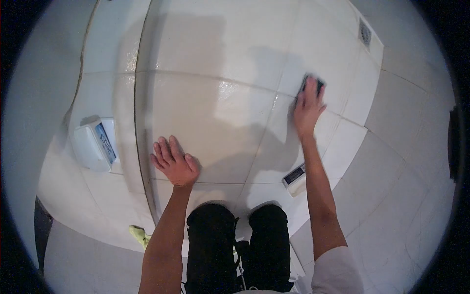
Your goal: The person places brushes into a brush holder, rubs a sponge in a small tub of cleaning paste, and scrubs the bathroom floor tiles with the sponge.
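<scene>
My left hand [175, 161] lies flat on the pale floor tiles [210, 127], fingers spread and holding nothing. Farther forward on the right, my right hand [308, 109] presses a dark scrubbing pad [320, 87] against the wet-looking tiles. Its fingers lie over the pad and hide much of it; the hand is slightly blurred. Beside my right forearm is a small white container [295, 180] with a dark label. My knees [213, 220] in black trousers rest close behind the hands.
On the left, past a raised tiled ledge [139, 98], stands a white container [95, 146] with a blue label. A yellow-green cloth [139, 236] lies near my left forearm. A floor drain [364, 33] sits at the upper right, and grey tiles [401, 117] extend beyond the pale ones.
</scene>
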Action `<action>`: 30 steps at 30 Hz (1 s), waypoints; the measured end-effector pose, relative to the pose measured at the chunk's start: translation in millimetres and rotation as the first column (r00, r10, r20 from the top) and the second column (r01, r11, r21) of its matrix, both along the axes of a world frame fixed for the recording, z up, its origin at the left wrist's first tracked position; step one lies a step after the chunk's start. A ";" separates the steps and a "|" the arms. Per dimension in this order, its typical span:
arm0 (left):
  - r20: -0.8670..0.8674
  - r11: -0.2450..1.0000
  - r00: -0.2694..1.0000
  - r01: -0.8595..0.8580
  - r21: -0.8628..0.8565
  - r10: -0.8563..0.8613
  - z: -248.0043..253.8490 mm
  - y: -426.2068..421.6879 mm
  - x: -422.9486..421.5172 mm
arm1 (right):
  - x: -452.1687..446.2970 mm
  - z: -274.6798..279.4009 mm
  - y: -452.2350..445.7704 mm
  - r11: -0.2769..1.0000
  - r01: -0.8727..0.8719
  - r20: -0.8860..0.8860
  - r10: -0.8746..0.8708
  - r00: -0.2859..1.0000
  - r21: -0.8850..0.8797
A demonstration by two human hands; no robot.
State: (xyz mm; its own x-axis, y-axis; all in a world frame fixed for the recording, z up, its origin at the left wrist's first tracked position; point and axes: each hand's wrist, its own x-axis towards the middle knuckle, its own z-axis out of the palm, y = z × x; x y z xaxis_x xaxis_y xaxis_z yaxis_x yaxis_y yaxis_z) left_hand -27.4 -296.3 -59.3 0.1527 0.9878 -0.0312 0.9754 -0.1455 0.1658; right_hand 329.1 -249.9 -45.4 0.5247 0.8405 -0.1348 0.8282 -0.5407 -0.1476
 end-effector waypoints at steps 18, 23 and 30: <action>0.022 1.000 1.000 0.003 0.016 -0.004 -1.4 0.8 0.9 | -119.1 -22.4 0.1 0.933 -0.222 -0.089 0.257 0.962 0.284; 0.046 1.000 0.999 -0.004 -0.008 0.004 -1.1 0.2 0.9 | -148.3 -3.3 31.9 0.574 -0.804 -0.190 0.816 0.546 0.155; 0.042 1.000 0.999 -0.014 -0.015 0.014 1.0 0.9 1.2 | -138.0 -27.1 170.9 0.885 -0.256 0.075 0.247 0.966 0.389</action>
State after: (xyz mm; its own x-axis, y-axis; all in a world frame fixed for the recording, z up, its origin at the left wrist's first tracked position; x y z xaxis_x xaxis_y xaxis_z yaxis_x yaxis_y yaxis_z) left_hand -26.2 -295.4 -58.3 0.1403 0.9893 -0.0399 0.9695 -0.1291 0.2084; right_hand 191.0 -78.9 -72.5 0.2877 0.9265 0.2426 0.9344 -0.2159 -0.2834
